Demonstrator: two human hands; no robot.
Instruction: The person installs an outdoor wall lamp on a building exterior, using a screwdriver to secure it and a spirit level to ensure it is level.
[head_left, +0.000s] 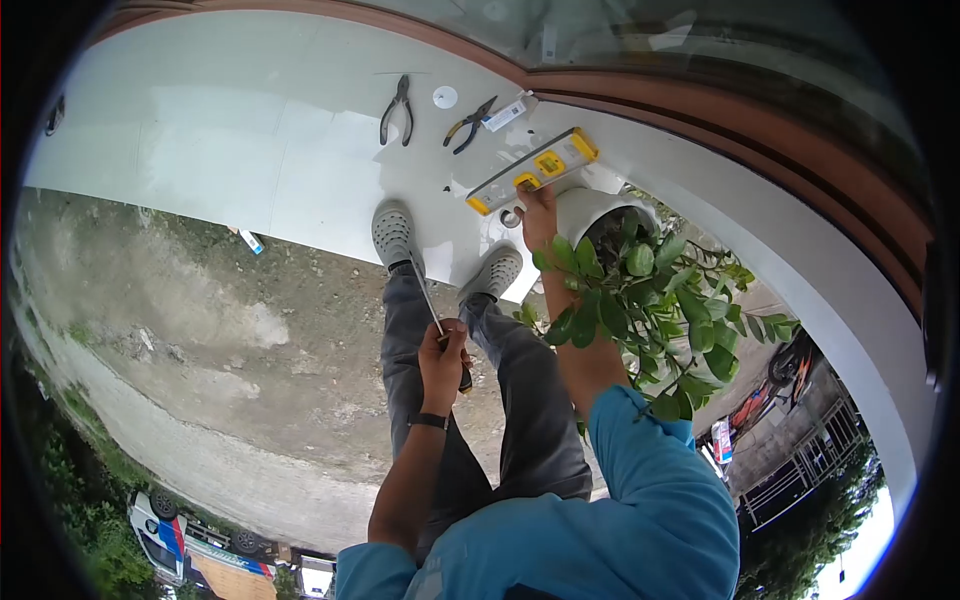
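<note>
On the left, the dark pliers (402,100) are lying on the white floor (230,120), handles spread. Nearer the person, the screwdriver (427,297) is pointing forward over the left leg, its handle sticking out behind the left hand (444,345), which is wrapping firmly around it. A white disc (445,97) is lying flat near the yellow-handled pliers (474,118), and a small box (504,116) is resting just beside these. The right hand (538,208) is standing well apart from the left, its fingers gripping the near edge of the yellow level (549,163), which is slanting toward the upper right, close to the white pot (577,212) with its leafy plant (640,300); whether the level is touching the floor, I cannot tell. Handling both well is probably calling for a light, steady right grip that is leaving the vials uncovered, while the left is keeping the screwdriver's tip clear of the leg and the leaves
</note>
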